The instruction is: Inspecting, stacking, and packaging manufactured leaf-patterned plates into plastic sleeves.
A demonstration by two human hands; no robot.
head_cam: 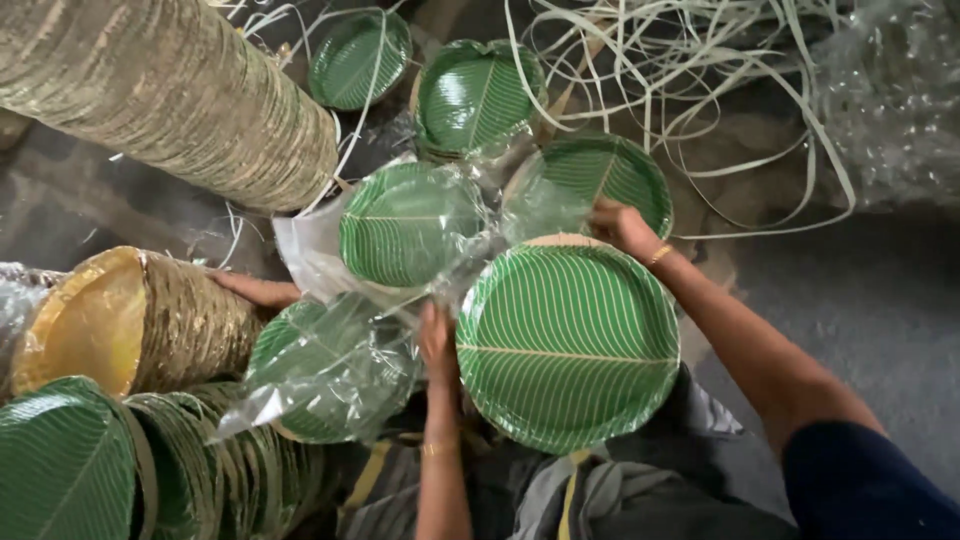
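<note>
A stack of round green plates with a pale leaf-vein pattern [567, 340] rests in my lap, top face up. My left hand [437, 340] grips the stack's left rim. On the far rim, my right hand [620, 228] is curled over the edge. Just left of the stack, a crumpled clear plastic bag [330, 375] drapes over more green plates [408, 222]. From the left, another person's hand [255, 290] reaches in beside a wrapped stack.
More green plate stacks [478, 92] stand behind. A long roll of stacked plates [180, 90] lies at top left, and gold-faced stacks [90, 320] lie at left. Pale strips [700, 90] tangle at the back. Grey floor [880, 300] shows at right.
</note>
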